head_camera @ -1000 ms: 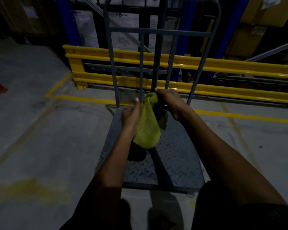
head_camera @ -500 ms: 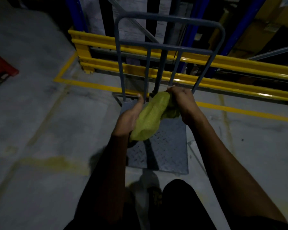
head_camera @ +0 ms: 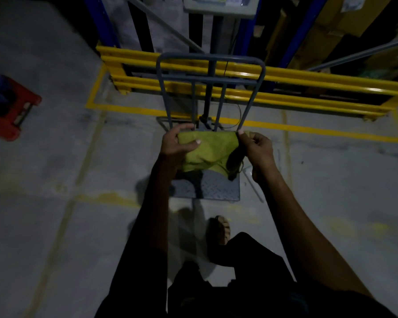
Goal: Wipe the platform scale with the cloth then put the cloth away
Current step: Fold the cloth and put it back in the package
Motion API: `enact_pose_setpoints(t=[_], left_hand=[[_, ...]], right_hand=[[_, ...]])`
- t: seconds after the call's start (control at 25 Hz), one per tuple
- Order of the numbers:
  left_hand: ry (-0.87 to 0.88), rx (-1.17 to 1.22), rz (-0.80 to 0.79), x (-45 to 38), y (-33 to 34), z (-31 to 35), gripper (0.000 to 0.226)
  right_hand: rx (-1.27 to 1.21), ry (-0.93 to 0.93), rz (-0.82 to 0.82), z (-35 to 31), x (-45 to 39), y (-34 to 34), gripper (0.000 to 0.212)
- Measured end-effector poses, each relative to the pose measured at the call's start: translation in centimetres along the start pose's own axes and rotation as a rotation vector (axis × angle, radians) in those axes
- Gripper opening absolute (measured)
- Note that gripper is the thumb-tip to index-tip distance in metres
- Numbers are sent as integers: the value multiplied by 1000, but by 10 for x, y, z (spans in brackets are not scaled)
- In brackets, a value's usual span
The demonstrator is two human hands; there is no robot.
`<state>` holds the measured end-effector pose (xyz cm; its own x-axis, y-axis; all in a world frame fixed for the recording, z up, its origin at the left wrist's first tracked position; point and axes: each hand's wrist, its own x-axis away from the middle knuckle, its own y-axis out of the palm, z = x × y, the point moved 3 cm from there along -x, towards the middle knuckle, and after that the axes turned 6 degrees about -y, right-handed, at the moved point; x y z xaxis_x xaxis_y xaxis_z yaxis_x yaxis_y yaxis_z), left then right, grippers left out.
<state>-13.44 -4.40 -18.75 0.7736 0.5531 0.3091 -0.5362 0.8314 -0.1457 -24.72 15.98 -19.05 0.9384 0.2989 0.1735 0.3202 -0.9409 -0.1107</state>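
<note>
Nearest, a sandalled foot [head_camera: 222,229] stood at six o'clock of the platform scale [head_camera: 213,188]. Above its plate, the left hand [head_camera: 177,145] gripped the cloth [head_camera: 208,149] at nine o'clock; the right hand [head_camera: 257,148] pinched its three o'clock corner. Beyond stood yellow guard rails [head_camera: 308,75].

Dim light fell on a grey concrete floor [head_camera: 55,157] with yellow lines [head_camera: 308,129]; a yellow guard rail [head_camera: 319,88] fronted blue racking [head_camera: 101,21]; a red crate [head_camera: 7,115] sat left.
</note>
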Motion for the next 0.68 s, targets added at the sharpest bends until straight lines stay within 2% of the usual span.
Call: enact_pose_setpoints(t=[0.12, 0.2, 0.28, 0.32, 0.48, 0.6, 0.68], left_hand=[[-14, -89, -47, 9, -12, 31, 47], [40, -230, -72, 12, -15, 48, 66], [112, -366, -97, 11, -16, 57, 84], [138, -401, -107, 11, -17, 59, 83], [237, -510, 38, 13, -32, 79, 42], [357, -544, 137, 7, -54, 103, 35], [369, -591, 79, 0, -66, 119, 27]], right_hand=[[-23, 23, 70, -25, -1, -14, 47], [-8, 21, 135, -41, -3, -24, 30], [-4, -18, 114, -58, -5, -30, 34], [24, -55, 76, -65, -8, -32, 37], [268, -235, -91, -88, -14, -30, 22], [514, -376, -142, -105, -9, -22, 17], [564, -418, -112, -111, -4, -14, 4]])
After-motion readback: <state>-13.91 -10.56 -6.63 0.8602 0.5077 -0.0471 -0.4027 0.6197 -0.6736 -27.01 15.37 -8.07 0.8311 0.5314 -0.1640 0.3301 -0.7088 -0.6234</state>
